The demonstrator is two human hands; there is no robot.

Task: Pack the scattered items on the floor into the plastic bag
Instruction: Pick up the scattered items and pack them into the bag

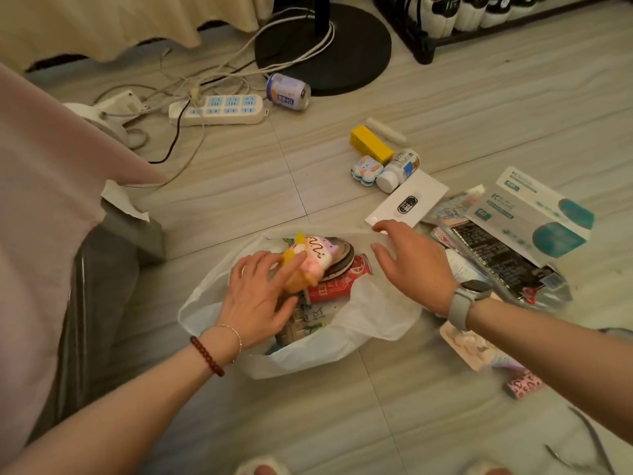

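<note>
A white plastic bag (376, 310) lies open on the floor in the middle. Inside it lie a red can (337, 286), a dark round disc (340, 260) and a pink-and-yellow soft toy (315, 260). My left hand (260, 293) rests on the toy inside the bag, fingers spread. My right hand (414, 262) hovers open over the bag's right rim, holding nothing. Just beyond its fingertips lies a flat white box (407, 204). Farther back lie a yellow box (371, 144), a white pill bottle (399, 169), a small cartoon case (366, 170) and a white tube (385, 130).
A mask box (529, 214) and dark packets (496, 258) lie to the right. A pink leopard-print roll (524, 385) sits at the lower right. A blue-white can (289, 92), a power strip (219, 109), cables and a black fan base (325, 53) are behind. Pink bedding (34, 200) is left.
</note>
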